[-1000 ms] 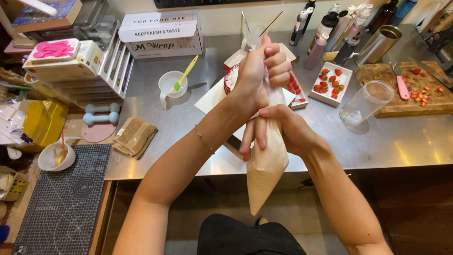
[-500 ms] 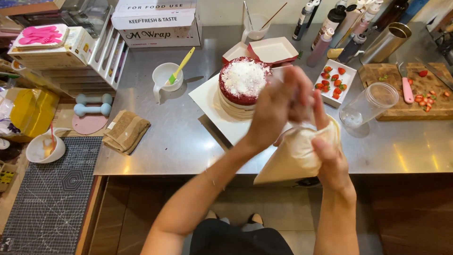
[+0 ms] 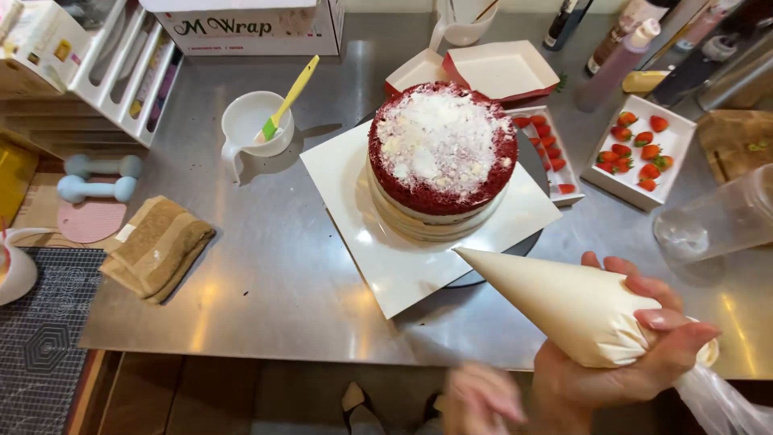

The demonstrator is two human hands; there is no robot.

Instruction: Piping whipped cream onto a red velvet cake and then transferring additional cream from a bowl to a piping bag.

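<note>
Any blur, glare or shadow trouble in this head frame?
Head view: left hand smeared by motion blur at the bottom edge; right hand and piping bag sharp; soft overhead glare patches on the steel counter; cake evenly lit and crisp.

Brushed steel counter (image 3: 282, 274) — glossy; plastic piping bag (image 3: 564, 302) — smooth.

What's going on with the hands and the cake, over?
Right hand gripping filled piping bag, tip beside red velvet cake, not touching. Left hand low, blurred, empty. Nothing between tip and cake.
</note>
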